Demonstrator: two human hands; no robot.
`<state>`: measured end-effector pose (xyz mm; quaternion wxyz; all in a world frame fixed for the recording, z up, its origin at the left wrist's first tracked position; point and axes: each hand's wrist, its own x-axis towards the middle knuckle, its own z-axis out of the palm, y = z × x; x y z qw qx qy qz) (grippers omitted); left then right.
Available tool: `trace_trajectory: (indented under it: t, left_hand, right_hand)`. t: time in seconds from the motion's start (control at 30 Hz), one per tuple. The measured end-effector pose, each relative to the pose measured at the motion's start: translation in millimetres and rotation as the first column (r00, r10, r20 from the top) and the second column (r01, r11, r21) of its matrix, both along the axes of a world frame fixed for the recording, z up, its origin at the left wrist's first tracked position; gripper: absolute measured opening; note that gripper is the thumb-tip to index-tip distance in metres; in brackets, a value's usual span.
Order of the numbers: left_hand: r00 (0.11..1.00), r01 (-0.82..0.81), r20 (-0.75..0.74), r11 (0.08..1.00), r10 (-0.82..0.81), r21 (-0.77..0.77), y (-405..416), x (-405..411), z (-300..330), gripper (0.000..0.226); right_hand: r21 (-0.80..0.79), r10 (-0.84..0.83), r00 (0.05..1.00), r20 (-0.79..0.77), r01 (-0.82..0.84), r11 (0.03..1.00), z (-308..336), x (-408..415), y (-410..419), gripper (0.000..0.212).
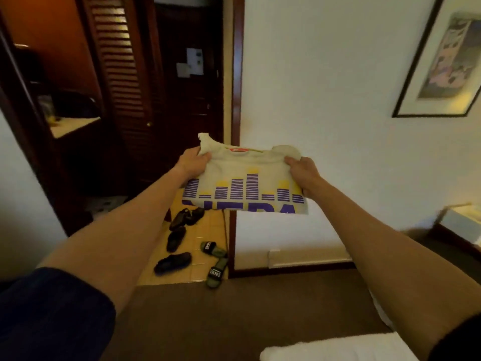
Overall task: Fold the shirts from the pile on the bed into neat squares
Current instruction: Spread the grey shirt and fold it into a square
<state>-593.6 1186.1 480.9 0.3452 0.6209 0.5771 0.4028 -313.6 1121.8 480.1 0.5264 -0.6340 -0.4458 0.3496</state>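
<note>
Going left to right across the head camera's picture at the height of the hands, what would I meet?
Dark wooden louvred door → left hand → pale folded T-shirt with purple and yellow bars → right hand → plain white wall.

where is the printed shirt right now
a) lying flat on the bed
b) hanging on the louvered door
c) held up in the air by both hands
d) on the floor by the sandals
c: the left hand and the right hand each grip a side of the folded shirt, which hangs in the air in front of the person, above the floor and touching nothing else.
</note>
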Motion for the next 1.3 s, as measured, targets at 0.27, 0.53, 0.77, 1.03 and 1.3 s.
trace_trajectory:
  t: [0.27, 0.53, 0.77, 1.03, 1.3]
  left_hand:
    - [0.985, -0.167, -0.028, 0.986, 0.168, 0.019, 81, -119, -5, 0.031]
    - [0.989, -0.148, 0.015, 0.989, 0.148, 0.000, 217, -175, 2, 0.026]
    - [0.990, -0.143, 0.017, 0.990, 0.143, -0.007, 354, -201, -2, 0.033]
    - [0.987, -0.161, -0.013, 0.987, 0.161, -0.008, 540, -215, -3, 0.029]
    - [0.982, -0.189, -0.017, 0.982, 0.189, 0.005, 725, -232, 10, 0.035]
  right_hand:
    - [0.023, 0.176, 0.984, 0.039, -0.177, 0.984, -4, -108, 125, 0.042]
    - [0.038, 0.166, 0.985, 0.041, -0.167, 0.985, 0, -167, 271, 0.035]
    - [0.042, 0.187, 0.982, 0.002, -0.187, 0.981, -5, -196, 414, 0.022]
    - [0.014, 0.171, 0.985, 0.008, -0.171, 0.985, -16, -216, 620, 0.035]
    - [0.048, 0.164, 0.985, 0.055, -0.166, 0.985, -4, -239, 810, 0.020]
